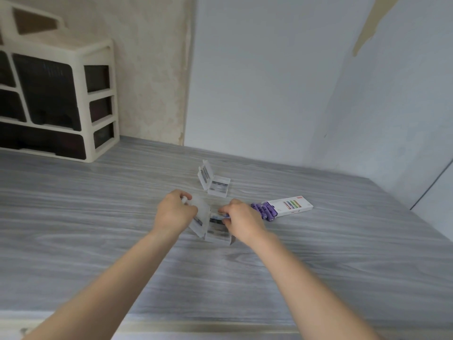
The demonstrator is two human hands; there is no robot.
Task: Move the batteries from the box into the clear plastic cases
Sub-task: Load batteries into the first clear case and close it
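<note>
— Fingers (226, 212) of the right hand (241, 220) are pinched on something small and bluish, a battery (219, 217) I think, held over the near clear case (215, 231). See it?

— Yes, though it is blurred. And the left hand (175, 213)?

— Curled around that case's raised lid (199, 214), gripping it from the left side. The case base sits on the grey table (122, 217) between the two hands, and a few dark shapes lie in it; I cannot tell how many.

— Where are the other batteries?

— Purple batteries (266, 210) stick out of the open end of the white box (290, 206), just to the right of the near case, close by the right hand's knuckles.

— And the second case (214, 181)?

— Behind the near case, farther from the person, lid standing open, something dark striped inside its base. Well off to the far left of the near case stands a cream drawer unit (61, 101) against the wall.
</note>
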